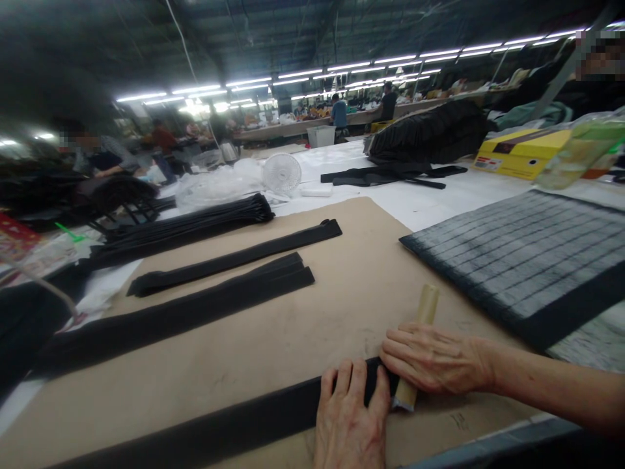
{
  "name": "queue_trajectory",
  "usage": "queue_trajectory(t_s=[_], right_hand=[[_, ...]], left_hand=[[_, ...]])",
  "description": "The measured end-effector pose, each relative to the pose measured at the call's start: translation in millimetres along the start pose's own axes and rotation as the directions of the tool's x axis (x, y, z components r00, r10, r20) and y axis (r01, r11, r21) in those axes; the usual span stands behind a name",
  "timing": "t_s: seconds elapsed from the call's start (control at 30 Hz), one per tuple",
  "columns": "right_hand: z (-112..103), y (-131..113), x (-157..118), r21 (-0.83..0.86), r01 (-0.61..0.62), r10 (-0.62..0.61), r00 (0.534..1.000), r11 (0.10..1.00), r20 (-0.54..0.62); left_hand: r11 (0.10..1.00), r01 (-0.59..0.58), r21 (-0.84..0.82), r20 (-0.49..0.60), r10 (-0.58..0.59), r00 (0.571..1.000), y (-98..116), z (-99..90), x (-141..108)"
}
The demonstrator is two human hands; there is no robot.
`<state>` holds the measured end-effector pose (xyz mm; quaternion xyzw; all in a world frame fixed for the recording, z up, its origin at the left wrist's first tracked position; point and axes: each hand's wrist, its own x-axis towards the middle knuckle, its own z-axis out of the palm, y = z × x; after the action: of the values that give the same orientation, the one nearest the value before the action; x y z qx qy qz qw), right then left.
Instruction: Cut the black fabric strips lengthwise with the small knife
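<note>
Strip under the hands: the black strip [244, 417] runs from the lower left of the frame to the lower middle, laid flat and straight, which seems to suit keeping its edges even.
Left hand: the left hand [349, 417] rests on the strip near its right end, fingers slightly parted and bent, thumb apart, closed round nothing; it appears to press down so the fabric stays put.
Right hand: the right hand [434, 358] lies across the tan bar [428, 305], its fingertips at the strip's end beside the left thumb. Its underside is hidden, so whether the fingers are wrapped round the bar I cannot tell.
Bar: set crosswise at the strip's end, lower right of centre, both its ends showing past the hand; probably a weight or smoothing edge.
Brown sheet: the brown sheet [351, 306] lies beneath, likely giving a flat, smooth surface.
Other strips: a split-ended strip [195, 306] and a narrower strip [234, 256] lie roughly parallel at left of centre, apart from each other, perhaps to stay separate; the stacked pile [195, 223] is beyond them.
Right side: the grey lined mat [517, 247] sits within reach; the yellow box [512, 156] and bottle [581, 153] stand behind it, upper right.
</note>
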<state>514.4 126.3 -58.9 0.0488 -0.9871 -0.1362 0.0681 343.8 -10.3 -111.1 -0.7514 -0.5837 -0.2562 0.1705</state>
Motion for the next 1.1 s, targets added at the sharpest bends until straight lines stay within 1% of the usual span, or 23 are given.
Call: queue_trajectory(t_s=[0.13, 0.2, 0.37, 0.43, 0.5, 0.6, 0.73, 0.83, 0.93, 1.0, 1.1], right_hand=[[4, 0, 2, -0.008, -0.045, 0.045, 0.999, 0.999, -0.002], [5, 0, 0, 0.011, -0.073, 0.073, 0.997, 0.997, 0.008], [4, 2, -11, 0.143, -0.100, 0.095, 0.995, 0.985, 0.040], [3, 3, -16, 0.175, -0.125, 0.121, 0.992, 0.977, 0.031], [3, 3, -19, 0.176, -0.151, 0.152, 0.988, 0.973, 0.009], [4, 1, -21, 0.196, -0.185, 0.193, 0.981, 0.963, -0.022], [6, -1, -23, 0.260, -0.227, 0.230, 0.973, 0.939, 0.018], [8, -1, -24, 0.298, -0.232, 0.229, 0.972, 0.926, 0.046], [10, -2, -25, 0.293, -0.215, 0.216, 0.976, 0.932, 0.028], [10, -2, -25, 0.284, -0.203, 0.210, 0.978, 0.937, 0.007], [11, -3, -26, 0.283, -0.191, 0.202, 0.979, 0.940, -0.011]], left_hand=[[1.000, -0.006, -0.008, 0.017, 0.006, 1.000, 0, -1.0, 0], [1.000, 0.014, -0.020, 0.025, -0.014, 1.000, 0, 1.1, -1], [0.997, 0.063, -0.047, 0.056, -0.060, 0.997, 2, 10.2, -8], [0.995, 0.075, -0.065, 0.064, -0.071, 0.995, 2, 11.2, -8], [0.989, 0.105, -0.106, 0.085, -0.096, 0.992, 2, 9.0, -6], [0.980, 0.124, -0.155, 0.150, -0.101, 0.984, 0, 1.8, 1], [0.986, 0.098, -0.137, 0.168, -0.075, 0.983, -2, -3.6, 7], [0.986, 0.116, -0.117, 0.172, -0.095, 0.980, -1, 0.4, 6], [0.989, 0.104, -0.102, 0.133, -0.090, 0.987, 0, 6.4, 4], [0.994, 0.058, -0.093, 0.095, -0.050, 0.994, -1, 7.9, 5], [0.997, -0.025, -0.079, 0.075, 0.031, 0.997, -2, 5.4, 10]])
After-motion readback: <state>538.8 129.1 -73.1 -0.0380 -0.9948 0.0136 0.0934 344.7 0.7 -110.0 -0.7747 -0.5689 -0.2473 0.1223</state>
